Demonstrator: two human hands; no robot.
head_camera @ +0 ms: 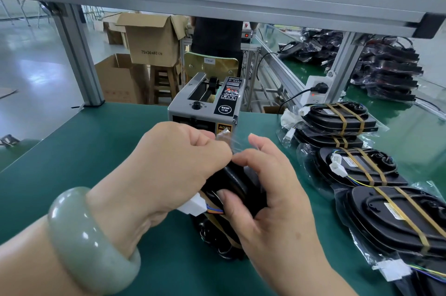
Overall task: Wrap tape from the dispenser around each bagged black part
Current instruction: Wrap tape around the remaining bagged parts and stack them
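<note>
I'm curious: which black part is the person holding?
The bagged black part gripped between left hand and right hand; the other parts lie taped on the table.

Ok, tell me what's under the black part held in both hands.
Another black part lies on the green mat beneath the held black part. The right hand gripping it hides most of the lower one; the left hand pinches tape above.

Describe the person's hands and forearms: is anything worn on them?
Both the left hand and right hand are bare, with no gloves or rings in view, and no sleeves cover the forearms. The left wrist carries a thick, smooth, glossy pale-green bangle; the right wrist is bare.
</note>
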